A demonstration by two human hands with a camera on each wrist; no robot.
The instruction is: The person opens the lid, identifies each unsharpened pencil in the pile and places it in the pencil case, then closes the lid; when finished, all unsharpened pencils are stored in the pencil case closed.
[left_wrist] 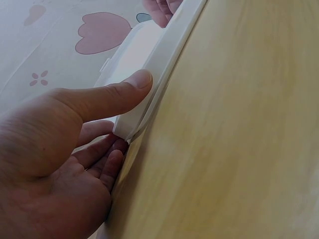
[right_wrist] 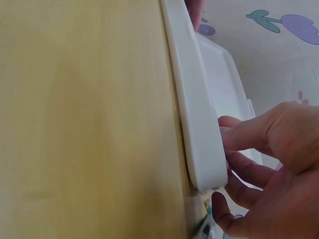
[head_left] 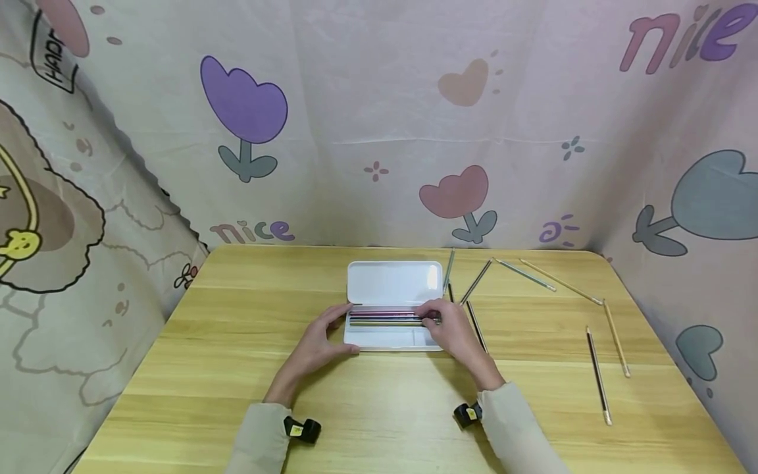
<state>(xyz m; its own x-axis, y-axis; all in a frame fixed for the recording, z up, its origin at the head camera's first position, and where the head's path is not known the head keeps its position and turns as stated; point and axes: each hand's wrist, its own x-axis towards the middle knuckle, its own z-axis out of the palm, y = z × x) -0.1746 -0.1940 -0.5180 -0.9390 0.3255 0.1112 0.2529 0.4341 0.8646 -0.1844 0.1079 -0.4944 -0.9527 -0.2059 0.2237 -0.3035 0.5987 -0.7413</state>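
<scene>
A white pencil case (head_left: 381, 339) lies on the table with its lid (head_left: 394, 282) raised at the back. Several pencils (head_left: 379, 323), reddish, dark and yellowish, lie side by side across its tray. At the case's left end my left hand (head_left: 316, 339) grips it, thumb along the front wall and fingers round the left corner. My right hand (head_left: 453, 329) reaches in over the right end, thumb and forefinger pinching a pencil near its end. In the right wrist view, the case wall (right_wrist: 199, 109) hides those fingertips.
Loose pencils lie right of the case: a grey-green one (head_left: 449, 270), a dark one (head_left: 476, 282) behind my right hand, a bluish one (head_left: 526, 275), yellow ones (head_left: 616, 339) and a black one (head_left: 598, 375). A printed cloth (head_left: 355, 85) hangs behind the wooden table (head_left: 249, 309).
</scene>
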